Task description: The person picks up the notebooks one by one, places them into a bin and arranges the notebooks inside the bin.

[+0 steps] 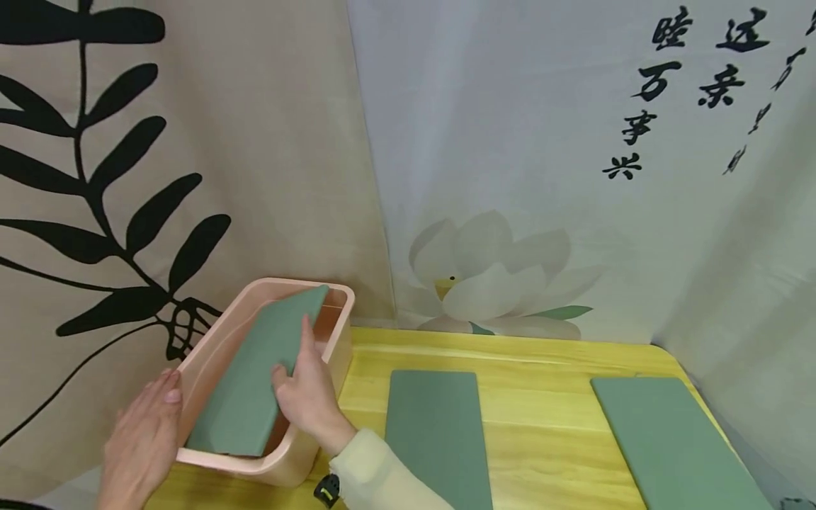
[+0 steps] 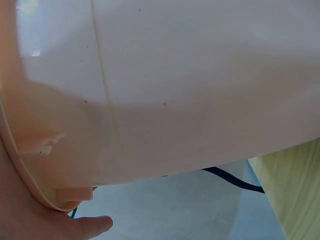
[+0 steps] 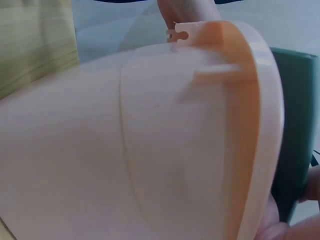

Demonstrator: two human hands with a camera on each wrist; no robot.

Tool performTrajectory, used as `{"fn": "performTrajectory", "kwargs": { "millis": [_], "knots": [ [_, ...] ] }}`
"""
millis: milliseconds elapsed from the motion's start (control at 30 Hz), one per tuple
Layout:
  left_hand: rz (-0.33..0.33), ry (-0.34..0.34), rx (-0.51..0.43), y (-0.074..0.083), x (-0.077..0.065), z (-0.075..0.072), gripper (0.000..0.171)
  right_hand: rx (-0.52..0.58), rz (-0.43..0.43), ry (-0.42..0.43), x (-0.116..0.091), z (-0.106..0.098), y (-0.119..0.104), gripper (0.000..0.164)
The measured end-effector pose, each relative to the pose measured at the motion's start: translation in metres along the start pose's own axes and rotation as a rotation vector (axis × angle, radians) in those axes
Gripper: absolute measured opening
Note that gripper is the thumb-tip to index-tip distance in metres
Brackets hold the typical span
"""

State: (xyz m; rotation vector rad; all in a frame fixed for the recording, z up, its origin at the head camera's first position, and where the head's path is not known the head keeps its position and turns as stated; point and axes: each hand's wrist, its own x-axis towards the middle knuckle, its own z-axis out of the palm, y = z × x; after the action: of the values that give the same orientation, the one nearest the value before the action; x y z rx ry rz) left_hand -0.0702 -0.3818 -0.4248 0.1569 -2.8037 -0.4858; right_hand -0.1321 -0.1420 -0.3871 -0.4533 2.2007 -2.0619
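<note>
A pink plastic bin (image 1: 299, 464) stands at the left end of the table, its open top facing up. A green rectangular board (image 1: 255, 375) lies slanted across the bin's mouth, partly inside it. My right hand (image 1: 312, 400) holds that board by its right edge, the thumb on top and the index finger stretched along the edge. In the right wrist view, fingers show on both sides of the green board (image 3: 295, 135), just past the bin's rim (image 3: 272, 110). My left hand (image 1: 140, 439) rests its straight fingers against the bin's left rim.
Two more green boards lie flat on the yellow wooden table (image 1: 542, 425): one board (image 1: 436, 432) right of the bin, another board (image 1: 676, 439) near the table's right edge. Printed curtains (image 1: 510, 142) hang close behind the table and at both sides.
</note>
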Motion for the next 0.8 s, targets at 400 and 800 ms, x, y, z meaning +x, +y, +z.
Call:
{"fn": "performTrajectory", "kwargs": {
  "millis": [400,800],
  "knots": [
    [0.014,0.022,0.006,0.005,-0.001,0.005,0.061,-0.003,0.055,-0.022,0.015,0.011,0.0,0.081],
    [0.009,0.056,-0.008,0.007,-0.002,0.007,0.059,-0.2,0.097,-0.061,0.02,0.01,-0.006,0.076]
  ]
}}
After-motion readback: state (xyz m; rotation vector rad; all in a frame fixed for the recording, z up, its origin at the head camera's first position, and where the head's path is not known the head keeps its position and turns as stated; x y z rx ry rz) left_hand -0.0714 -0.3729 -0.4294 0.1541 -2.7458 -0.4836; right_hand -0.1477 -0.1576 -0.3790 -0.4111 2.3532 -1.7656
